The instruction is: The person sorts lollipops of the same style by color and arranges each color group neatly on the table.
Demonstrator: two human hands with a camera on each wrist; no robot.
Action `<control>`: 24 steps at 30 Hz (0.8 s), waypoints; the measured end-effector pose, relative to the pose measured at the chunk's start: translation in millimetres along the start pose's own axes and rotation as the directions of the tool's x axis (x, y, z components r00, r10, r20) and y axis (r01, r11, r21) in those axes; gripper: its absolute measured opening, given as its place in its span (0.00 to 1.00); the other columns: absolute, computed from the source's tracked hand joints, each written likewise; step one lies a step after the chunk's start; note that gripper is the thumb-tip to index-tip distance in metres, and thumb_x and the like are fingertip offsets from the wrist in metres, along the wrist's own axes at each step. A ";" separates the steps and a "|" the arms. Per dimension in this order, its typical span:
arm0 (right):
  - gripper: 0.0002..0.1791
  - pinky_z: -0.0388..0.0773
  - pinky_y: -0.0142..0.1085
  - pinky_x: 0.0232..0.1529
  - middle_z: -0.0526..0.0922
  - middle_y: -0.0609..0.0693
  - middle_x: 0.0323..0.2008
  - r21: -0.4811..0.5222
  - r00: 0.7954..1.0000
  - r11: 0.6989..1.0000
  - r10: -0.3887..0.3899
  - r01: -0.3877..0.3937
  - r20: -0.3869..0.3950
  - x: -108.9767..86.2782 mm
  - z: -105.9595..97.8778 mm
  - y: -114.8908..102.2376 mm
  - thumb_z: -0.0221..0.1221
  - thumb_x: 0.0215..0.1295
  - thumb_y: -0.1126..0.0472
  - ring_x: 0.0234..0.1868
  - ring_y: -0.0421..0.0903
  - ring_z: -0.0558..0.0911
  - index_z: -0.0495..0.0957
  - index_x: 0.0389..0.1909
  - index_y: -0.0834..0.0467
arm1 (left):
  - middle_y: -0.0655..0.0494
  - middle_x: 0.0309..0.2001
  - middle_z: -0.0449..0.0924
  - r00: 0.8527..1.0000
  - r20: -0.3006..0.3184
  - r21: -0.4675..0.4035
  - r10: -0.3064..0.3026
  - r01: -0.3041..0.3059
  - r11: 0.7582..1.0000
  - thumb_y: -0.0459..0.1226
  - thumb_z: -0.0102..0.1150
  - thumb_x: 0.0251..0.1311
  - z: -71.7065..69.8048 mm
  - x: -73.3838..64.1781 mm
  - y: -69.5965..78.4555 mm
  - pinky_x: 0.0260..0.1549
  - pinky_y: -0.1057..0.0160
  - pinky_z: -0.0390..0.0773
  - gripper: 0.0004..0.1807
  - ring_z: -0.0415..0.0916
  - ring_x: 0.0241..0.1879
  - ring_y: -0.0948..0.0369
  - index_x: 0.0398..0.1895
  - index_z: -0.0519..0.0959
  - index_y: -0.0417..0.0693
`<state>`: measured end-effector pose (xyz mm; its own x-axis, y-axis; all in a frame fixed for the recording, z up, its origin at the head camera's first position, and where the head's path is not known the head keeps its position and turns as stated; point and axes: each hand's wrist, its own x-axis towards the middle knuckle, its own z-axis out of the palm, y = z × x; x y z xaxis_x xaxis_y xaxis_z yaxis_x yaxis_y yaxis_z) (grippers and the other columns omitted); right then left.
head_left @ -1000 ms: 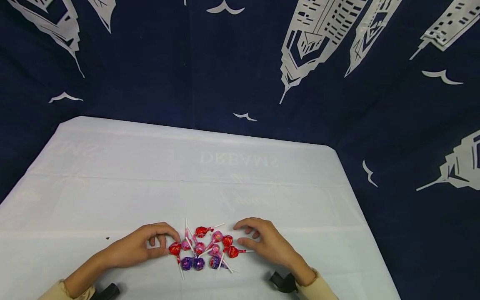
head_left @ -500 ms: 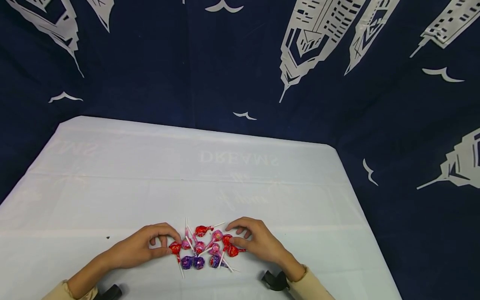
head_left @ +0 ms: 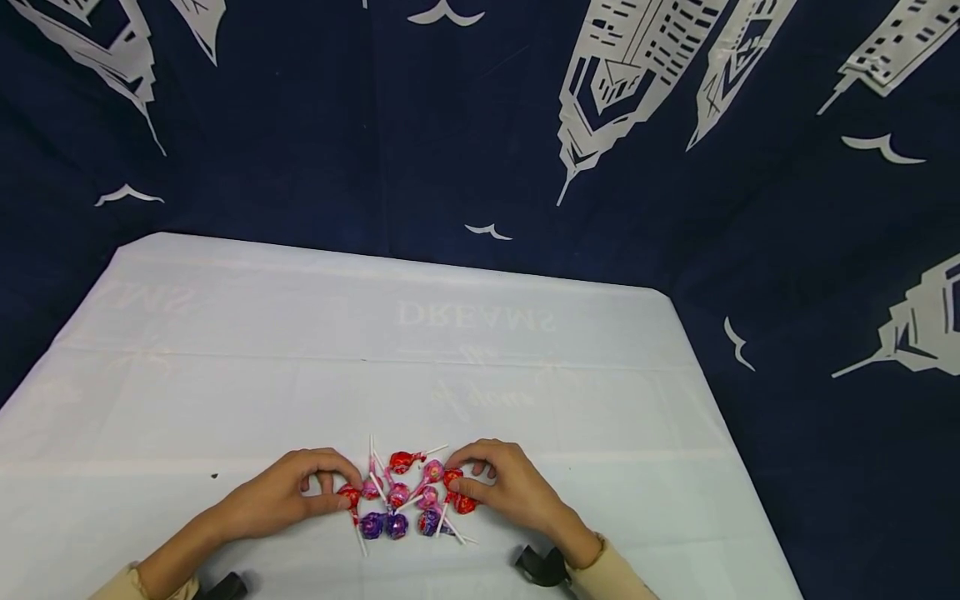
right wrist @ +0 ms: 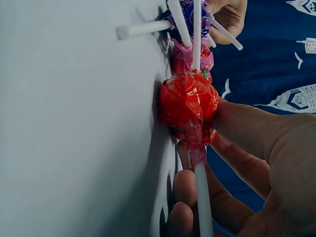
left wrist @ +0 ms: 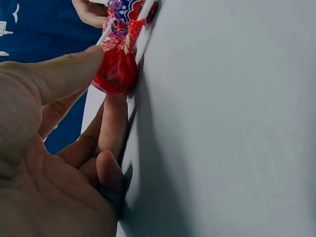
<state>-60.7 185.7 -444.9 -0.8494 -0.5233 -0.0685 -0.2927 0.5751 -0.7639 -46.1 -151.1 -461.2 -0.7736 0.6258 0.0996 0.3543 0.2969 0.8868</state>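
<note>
While the dark blue cloth (head_left: pixel 300 150) with its white buildings fills 12 o'clock, the white surface (head_left: pixel 300 400) spreads below it toward you. Your left hand (head_left: pixel 273 497), at 9 o'clock of the lollipop cluster (head_left: pixel 398 495), pinches a red lollipop (head_left: pixel 349 494) between thumb and finger, and your right hand (head_left: pixel 517 489), at 3 o'clock, pinches a second red lollipop (head_left: pixel 452 475). Between your hands lie pink lollipops (head_left: pixel 428 498) centrally, purple lollipops (head_left: pixel 396 525) toward 6 o'clock and an untouched red one (head_left: pixel 401 462) near 12 o'clock.
</note>
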 end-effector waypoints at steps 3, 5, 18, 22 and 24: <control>0.09 0.75 0.30 0.38 0.86 0.35 0.40 -0.005 1.000 1.000 -0.002 0.002 -0.010 -0.4 1.0 -0.3 0.69 0.62 0.54 0.36 0.35 0.77 0.86 0.43 0.45 | 0.63 0.40 0.84 1.000 0.000 -0.009 -0.019 0.019 1.000 0.40 0.67 0.63 0.2 0.2 1.4 0.26 0.65 0.67 0.09 0.73 0.31 0.70 0.45 0.83 0.60; 0.09 0.75 0.30 0.38 0.86 0.35 0.39 -0.008 1.000 1.000 -0.001 0.001 -0.011 -0.8 1.1 -0.4 0.69 0.62 0.54 0.36 0.35 0.77 0.86 0.43 0.45 | 0.63 0.39 0.84 0.999 0.011 -0.014 -0.031 0.032 0.999 0.39 0.67 0.63 -0.5 -0.2 2.3 0.26 0.65 0.67 0.09 0.73 0.31 0.70 0.46 0.84 0.59; 0.10 0.75 0.30 0.38 0.86 0.35 0.40 -0.005 1.000 1.000 0.005 -0.005 -0.004 0.1 -0.5 0.1 0.69 0.62 0.54 0.36 0.35 0.77 0.86 0.44 0.45 | 0.62 0.36 0.82 0.999 -0.008 -0.015 -0.033 0.033 0.999 0.39 0.69 0.60 1.1 -0.6 2.5 0.27 0.65 0.67 0.11 0.73 0.31 0.69 0.45 0.84 0.58; 0.10 0.75 0.31 0.38 0.86 0.35 0.40 -0.003 1.000 1.000 0.008 -0.008 -0.004 -0.2 -0.2 0.1 0.69 0.62 0.54 0.36 0.34 0.77 0.87 0.44 0.45 | 0.62 0.36 0.83 1.000 -0.005 -0.024 -0.026 0.026 0.999 0.39 0.68 0.62 1.0 -0.8 2.4 0.26 0.66 0.67 0.10 0.73 0.31 0.68 0.46 0.84 0.58; 0.10 0.75 0.31 0.38 0.86 0.35 0.40 -0.003 1.000 1.000 0.008 -0.008 -0.005 -0.4 0.2 0.3 0.69 0.62 0.53 0.36 0.34 0.77 0.87 0.44 0.44 | 0.63 0.39 0.85 1.000 -0.001 -0.030 -0.019 0.019 0.999 0.39 0.67 0.62 0.6 -0.6 2.5 0.26 0.67 0.67 0.09 0.73 0.31 0.68 0.45 0.85 0.57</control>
<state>-60.3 185.9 -445.2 -0.8539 -0.5156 -0.0709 -0.2875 0.5808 -0.7616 -44.5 -150.3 -459.3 -0.7811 0.6189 0.0829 0.3235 0.2875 0.9015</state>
